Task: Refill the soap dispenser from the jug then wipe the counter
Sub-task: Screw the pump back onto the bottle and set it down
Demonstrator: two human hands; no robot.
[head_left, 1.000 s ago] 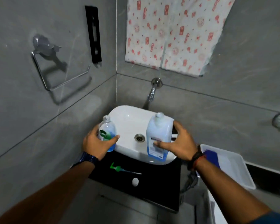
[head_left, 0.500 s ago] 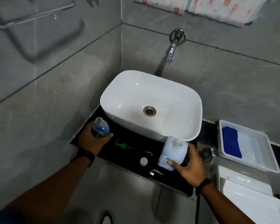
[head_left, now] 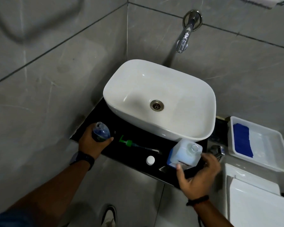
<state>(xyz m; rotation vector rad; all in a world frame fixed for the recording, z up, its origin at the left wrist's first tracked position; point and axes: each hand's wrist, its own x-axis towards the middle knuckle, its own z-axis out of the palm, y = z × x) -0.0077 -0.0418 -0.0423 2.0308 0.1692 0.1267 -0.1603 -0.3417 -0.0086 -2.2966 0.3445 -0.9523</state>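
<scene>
The small clear soap dispenser bottle (head_left: 100,132), pump off and neck open, stands at the left end of the black counter (head_left: 134,155), and my left hand (head_left: 91,145) is wrapped around it. Its green pump (head_left: 127,142) lies flat on the counter beside it, tube pointing right. The uncapped jug (head_left: 184,153), holding pale blue liquid, stands at the counter's right end below the basin. My right hand (head_left: 197,176) is just in front of the jug with fingers spread, thumb near its lower edge. The jug's white cap (head_left: 150,160) lies on the counter.
A white basin (head_left: 179,128) fills the back of the counter under a wall tap (head_left: 184,38). At right a white tray (head_left: 269,163) holds a folded blue cloth (head_left: 241,140). A chrome fitting (head_left: 217,150) and a white cistern (head_left: 256,202) sit close by.
Both bottles came down from over the basin to the counter. My right hand has let the jug go and opened. My view tilted downward.
</scene>
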